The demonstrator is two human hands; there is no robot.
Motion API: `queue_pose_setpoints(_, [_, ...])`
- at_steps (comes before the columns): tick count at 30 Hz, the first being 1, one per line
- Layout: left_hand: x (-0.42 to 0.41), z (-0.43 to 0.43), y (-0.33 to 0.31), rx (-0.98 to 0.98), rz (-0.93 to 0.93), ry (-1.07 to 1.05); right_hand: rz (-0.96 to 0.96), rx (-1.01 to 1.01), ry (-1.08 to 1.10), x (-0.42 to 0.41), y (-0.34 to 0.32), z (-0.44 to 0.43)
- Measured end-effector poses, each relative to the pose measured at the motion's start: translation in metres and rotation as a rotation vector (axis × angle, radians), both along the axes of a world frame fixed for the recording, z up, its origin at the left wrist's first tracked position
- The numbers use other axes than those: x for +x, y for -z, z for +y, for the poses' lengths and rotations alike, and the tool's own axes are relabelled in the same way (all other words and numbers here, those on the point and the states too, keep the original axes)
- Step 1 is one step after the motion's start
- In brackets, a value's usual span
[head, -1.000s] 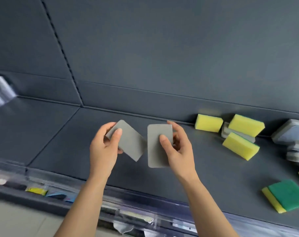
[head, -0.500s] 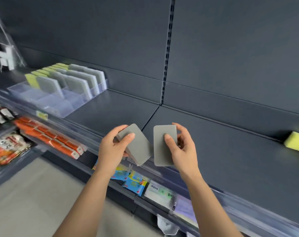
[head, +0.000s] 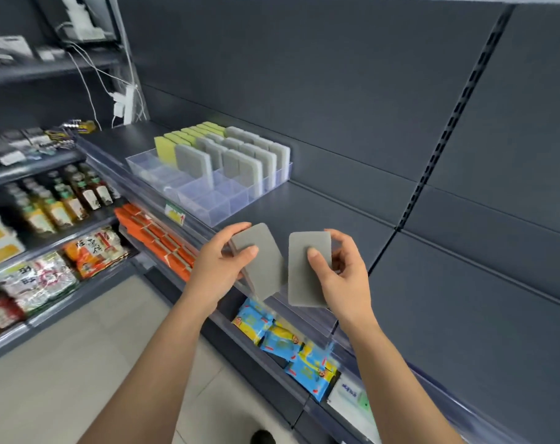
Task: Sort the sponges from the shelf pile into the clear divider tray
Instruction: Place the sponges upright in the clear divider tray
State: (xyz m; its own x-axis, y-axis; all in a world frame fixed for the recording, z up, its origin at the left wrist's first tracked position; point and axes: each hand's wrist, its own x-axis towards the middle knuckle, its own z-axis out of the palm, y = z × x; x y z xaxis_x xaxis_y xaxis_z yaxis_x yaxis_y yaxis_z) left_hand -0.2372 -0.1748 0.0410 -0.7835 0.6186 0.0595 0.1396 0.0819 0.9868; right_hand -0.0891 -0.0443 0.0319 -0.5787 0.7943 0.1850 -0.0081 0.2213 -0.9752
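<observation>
My left hand (head: pixel 219 262) grips a flat grey sponge (head: pixel 262 267), tilted with its long edge leaning left. My right hand (head: pixel 341 272) holds a second grey sponge (head: pixel 307 277) upright, thumb on its face. Both sponges hang side by side over the shelf's front edge. The clear divider tray (head: pixel 214 203) stands on the same dark shelf, up and to the left of my hands. Its back rows hold several upright grey sponges (head: pixel 240 158) and yellow sponges (head: pixel 176 144); the front compartments look bare. The shelf pile is out of view.
The dark shelf (head: pixel 432 315) runs right with a clear plastic lip along its front. Below it lie blue snack packs (head: pixel 285 344) and orange packs (head: pixel 157 241). Bottles and bagged goods fill the left shelves (head: pixel 57 203). A white power strip with cables (head: pixel 125 104) hangs behind.
The view has swung left, away from the sponge pile, and the divider tray has come in nearer. Both hands keep their grey sponges in the same grip.
</observation>
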Motion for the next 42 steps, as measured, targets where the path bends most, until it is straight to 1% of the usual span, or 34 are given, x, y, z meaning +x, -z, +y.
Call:
queue_pose_setpoints(3, [-0.037, 0.002, -0.006, 0.013, 0.052, -0.028, 0.020, 0.000, -0.011, -0.038, -0.004, 0.005])
queue_pose_setpoints(6, [-0.079, 0.006, -0.010, -0.022, 0.125, -0.044, 0.029, -0.004, -0.022, -0.078, -0.007, 0.011])
queue_pose_setpoints(14, [-0.177, 0.031, -0.023, -0.103, 0.196, -0.054, 0.051, 0.026, -0.019, -0.175, -0.021, 0.038])
queue_pose_setpoints(17, [-0.203, 0.040, -0.028, -0.135, 0.248, -0.058, 0.027, 0.054, -0.009, -0.203, -0.025, 0.043])
queue_pose_setpoints(28, [-0.288, 0.067, -0.034, -0.130, 0.355, -0.001, -0.049, 0.125, 0.162, -0.282, -0.025, 0.054])
queue_pose_setpoints(32, [-0.315, 0.072, -0.038, -0.112, 0.414, 0.015, -0.122, 0.116, 0.233, -0.303, -0.017, 0.047])
queue_pose_setpoints(37, [-0.344, 0.079, -0.034, -0.089, 0.418, 0.162, -0.233, 0.128, 0.343, -0.319, -0.002, 0.036])
queue_pose_setpoints(39, [-0.351, 0.082, -0.033, -0.087, 0.425, 0.207, -0.313, 0.171, 0.363, -0.321, 0.005, 0.031])
queue_pose_setpoints(42, [-0.356, 0.084, -0.031, -0.070, 0.439, 0.276, -0.458, 0.298, 0.354, -0.325, 0.012, 0.024])
